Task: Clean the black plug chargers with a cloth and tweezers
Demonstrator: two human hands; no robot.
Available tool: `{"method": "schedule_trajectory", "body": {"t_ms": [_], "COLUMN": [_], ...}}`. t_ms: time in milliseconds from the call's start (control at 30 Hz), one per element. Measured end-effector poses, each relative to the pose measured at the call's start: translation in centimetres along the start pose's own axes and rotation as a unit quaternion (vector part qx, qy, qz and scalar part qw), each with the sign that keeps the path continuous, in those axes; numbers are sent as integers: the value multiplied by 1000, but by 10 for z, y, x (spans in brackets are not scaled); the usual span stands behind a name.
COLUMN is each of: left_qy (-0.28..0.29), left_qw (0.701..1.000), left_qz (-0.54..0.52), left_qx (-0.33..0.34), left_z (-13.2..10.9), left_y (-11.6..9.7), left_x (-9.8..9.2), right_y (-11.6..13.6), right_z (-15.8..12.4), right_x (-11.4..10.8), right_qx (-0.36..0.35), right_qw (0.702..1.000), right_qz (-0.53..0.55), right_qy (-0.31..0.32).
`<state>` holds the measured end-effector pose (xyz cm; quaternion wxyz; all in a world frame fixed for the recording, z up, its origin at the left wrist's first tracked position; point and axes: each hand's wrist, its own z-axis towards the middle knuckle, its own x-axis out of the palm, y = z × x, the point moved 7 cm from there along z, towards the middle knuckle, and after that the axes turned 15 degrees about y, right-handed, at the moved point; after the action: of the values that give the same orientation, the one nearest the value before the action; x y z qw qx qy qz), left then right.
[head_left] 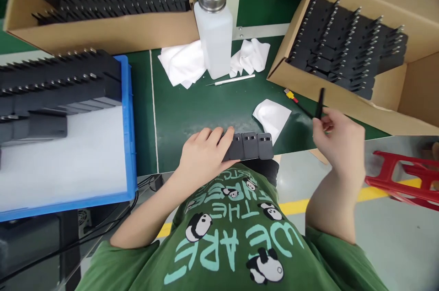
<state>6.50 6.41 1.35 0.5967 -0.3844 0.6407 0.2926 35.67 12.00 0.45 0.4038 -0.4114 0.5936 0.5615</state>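
Observation:
My left hand (pixel 207 151) is closed around the left end of a short row of black plug adapters (pixel 250 145), at the front edge of the green table. Small metal pins show near the top of the adapters, and the fingers hide part of the row. Off to the right, my right hand (pixel 338 140) pinches a slim black stick-like object (pixel 320 104), held upright; its exact kind is unclear. A dark cable with a yellow and red USB plug (pixel 291 95) runs toward this hand. Whether cable and object are joined, I cannot tell.
Cardboard boxes of pronged black adapters stand at the back left (pixel 120 30) and right (pixel 343 87). A blue tray (pixel 130 144) holds more. Between them are a pump bottle (pixel 216 39), white wipes (pixel 183 62), a thin white-handled tool (pixel 235 79) and a loose wipe (pixel 270 117). A red stool (pixel 394 167) stands right.

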Motion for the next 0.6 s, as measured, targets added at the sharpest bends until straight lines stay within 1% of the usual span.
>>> {"method": "schedule_trajectory", "body": {"t_ms": [67, 100, 133, 167, 200, 233, 267, 300, 333, 367, 400, 433, 500, 533, 567, 600], "left_qy": [-6, -9, -19, -40, -78, -129, -181, -227, -258, -273, -273, -265, -240, -228, -221, -218], "left_qw": [1000, 999, 995, 985, 957, 904, 831, 755, 697, 656, 623, 580, 446, 384, 345, 333], "left_qz": [-20, -49, -95, -166, -272, -393, -506, -593, -645, -680, -712, -752, -851, -885, -905, -910], "left_qx": [5, 2, -10, -32, -66, -105, -140, -164, -178, -180, -174, -164, -139, -128, -120, -118], "left_z": [0, 0, -1, -4, -9, -17, -26, -34, -40, -44, -44, -43, -38, -36, -35, -35], "left_y": [3, 7, 13, 22, 33, 47, 58, 66, 71, 72, 71, 69, 61, 57, 54, 53], "left_x": [2, 3, 2, 0, -2, -3, -2, -1, -1, -2, -3, -3, 0, 0, 0, -2], "right_y": [0, 1, 2, 5, 7, 9, 11, 13, 15, 18, 22, 27, 38, 43, 47, 49], "right_z": [9, 11, 11, 9, 5, 0, -6, -13, -20, -25, -29, -30, -27, -24, -20, -17], "right_x": [7, 10, 11, 10, 7, 3, -1, -5, -9, -10, -9, -5, 8, 17, 25, 32], "right_qx": [-10, -17, -24, -32, -39, -44, -48, -50, -53, -61, -75, -96, -153, -181, -204, -222], "right_qw": [1000, 1000, 1000, 999, 998, 997, 994, 991, 986, 983, 980, 979, 978, 977, 974, 970], "right_qz": [-10, -12, -9, -1, 10, 23, 37, 54, 66, 71, 68, 58, 31, 20, 15, 12], "right_qy": [6, 4, -6, -21, -41, -64, -89, -116, -141, -160, -170, -168, -135, -115, -101, -96]}}
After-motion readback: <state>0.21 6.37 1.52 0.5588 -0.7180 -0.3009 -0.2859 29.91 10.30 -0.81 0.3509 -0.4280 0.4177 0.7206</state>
